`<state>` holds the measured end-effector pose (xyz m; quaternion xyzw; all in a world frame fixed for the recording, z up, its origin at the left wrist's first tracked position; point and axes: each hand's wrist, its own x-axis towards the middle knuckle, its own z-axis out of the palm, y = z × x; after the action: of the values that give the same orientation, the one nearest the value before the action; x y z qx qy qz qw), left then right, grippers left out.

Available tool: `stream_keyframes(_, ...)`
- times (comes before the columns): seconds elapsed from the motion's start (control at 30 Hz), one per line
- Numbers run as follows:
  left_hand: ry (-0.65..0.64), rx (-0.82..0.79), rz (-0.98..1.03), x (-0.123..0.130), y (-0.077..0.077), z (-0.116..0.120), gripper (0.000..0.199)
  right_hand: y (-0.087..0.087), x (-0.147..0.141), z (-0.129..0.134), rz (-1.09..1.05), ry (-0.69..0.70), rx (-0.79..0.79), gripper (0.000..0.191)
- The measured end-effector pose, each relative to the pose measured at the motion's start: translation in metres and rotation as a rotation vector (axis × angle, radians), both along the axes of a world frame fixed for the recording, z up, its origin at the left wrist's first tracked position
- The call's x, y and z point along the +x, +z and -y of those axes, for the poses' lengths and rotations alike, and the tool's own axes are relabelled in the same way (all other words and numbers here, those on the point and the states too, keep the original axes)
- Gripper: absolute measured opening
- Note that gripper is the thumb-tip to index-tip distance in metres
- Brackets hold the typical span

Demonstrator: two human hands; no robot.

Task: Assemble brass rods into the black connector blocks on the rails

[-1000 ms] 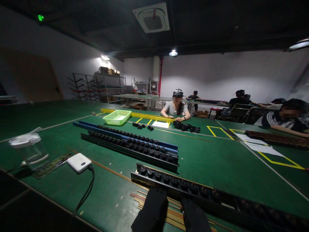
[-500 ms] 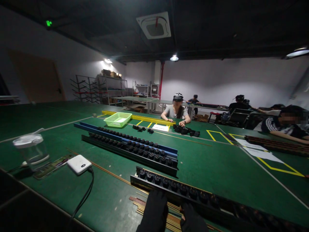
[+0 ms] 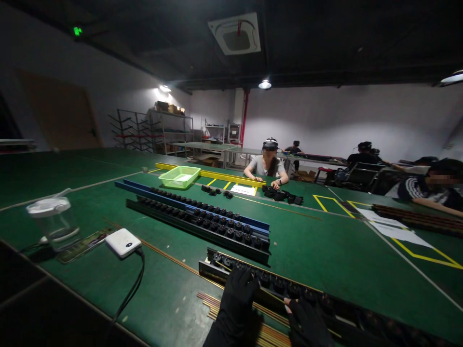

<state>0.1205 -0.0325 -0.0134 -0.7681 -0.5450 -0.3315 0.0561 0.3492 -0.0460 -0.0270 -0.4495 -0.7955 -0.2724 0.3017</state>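
Rail (image 3: 278, 285) with black knobs is lying near; left hand (image 3: 237, 294) and right hand (image 3: 307, 323) are resting open at it, grip I cannot tell. It is looking stiff and heavy, so it is needing 2 hands.

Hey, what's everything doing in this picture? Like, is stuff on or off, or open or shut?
Left hand, black-gloved, at the rail's near edge
Right hand, gloved, fingers spread
Black rail, lying flat, row of black fittings on it
Brass rods, lying loose in a bundle
Clear jar, white lid on
White power bank, cable plugged in
Green basket, open top
Exit sign, lit green
Ceiling lamp, on
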Motion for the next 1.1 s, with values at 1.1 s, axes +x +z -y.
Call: stream_keyframes(1.1, 0.08, 0.232, -0.131, -0.013, -0.029, -0.022, 0.062, 0.007, -0.007, -0.063, -0.03, 0.021, 0.151, 0.023)
